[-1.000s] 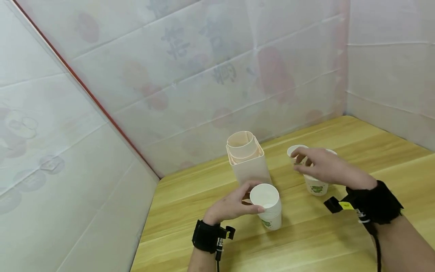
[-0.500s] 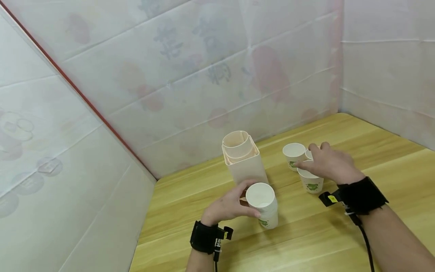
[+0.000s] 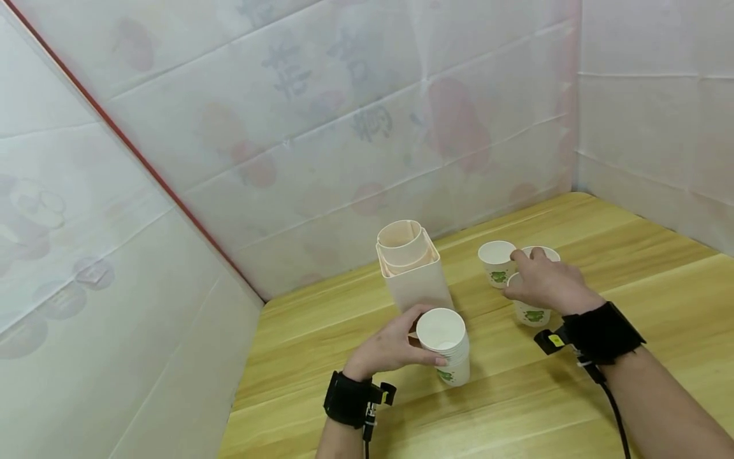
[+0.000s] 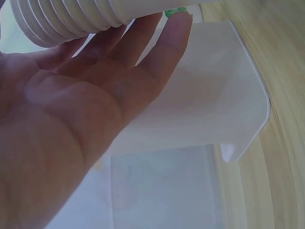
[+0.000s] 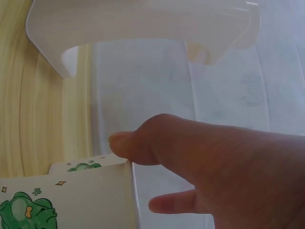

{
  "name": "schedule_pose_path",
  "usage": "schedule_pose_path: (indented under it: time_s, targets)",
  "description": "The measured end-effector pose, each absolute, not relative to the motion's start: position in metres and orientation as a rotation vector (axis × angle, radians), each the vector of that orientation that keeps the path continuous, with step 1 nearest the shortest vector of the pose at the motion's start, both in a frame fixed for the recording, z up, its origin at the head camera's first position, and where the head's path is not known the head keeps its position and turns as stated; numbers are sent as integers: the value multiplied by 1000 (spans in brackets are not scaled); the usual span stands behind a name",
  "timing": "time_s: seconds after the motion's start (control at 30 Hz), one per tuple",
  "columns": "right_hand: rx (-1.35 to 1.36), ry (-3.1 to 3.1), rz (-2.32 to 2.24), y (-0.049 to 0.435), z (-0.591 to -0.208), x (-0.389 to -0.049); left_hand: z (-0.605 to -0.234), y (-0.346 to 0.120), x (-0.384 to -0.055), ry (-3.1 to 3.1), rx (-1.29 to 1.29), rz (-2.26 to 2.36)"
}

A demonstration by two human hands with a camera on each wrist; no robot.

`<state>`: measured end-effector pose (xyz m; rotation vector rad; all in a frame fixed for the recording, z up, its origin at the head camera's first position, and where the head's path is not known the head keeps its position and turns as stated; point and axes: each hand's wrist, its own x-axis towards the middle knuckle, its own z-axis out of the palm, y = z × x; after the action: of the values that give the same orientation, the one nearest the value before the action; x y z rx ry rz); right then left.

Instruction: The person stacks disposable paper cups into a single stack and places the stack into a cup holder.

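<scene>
Holding with the left hand (image 3: 390, 344), clasped round the sides, a nested stack of paper cups (image 3: 452, 349), upright just on the near side of the square holder (image 3: 418, 287). Bent with the right hand (image 3: 547, 280) over three cups (image 3: 497, 262) to the right; whether pinching a rim, cannot tell. Likely light, thin-walled, easily dented: best gripped gently below the rim.

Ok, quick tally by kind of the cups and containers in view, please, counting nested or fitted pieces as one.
Nested stack of white paper cups: 1
White round paper cups outside the stack (far left cup, far right cup, near cup): 3
Square-sided cream plastic container, with its round inner tube: 1
Total: 5
</scene>
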<state>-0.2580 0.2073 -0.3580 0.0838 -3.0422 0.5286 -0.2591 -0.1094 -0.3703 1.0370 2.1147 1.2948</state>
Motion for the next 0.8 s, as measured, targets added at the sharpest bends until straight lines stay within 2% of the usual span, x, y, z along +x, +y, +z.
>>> schedule_pose_path:
  time_s: [0.43,0.8]
  targets:
    - [182,-2962,598,209,-338,-243,-370,-106,-259,2130,1038,1275]
    - [334,-2669,641,186,-315,-224,-368,-105,-257,2122,1043,1278]
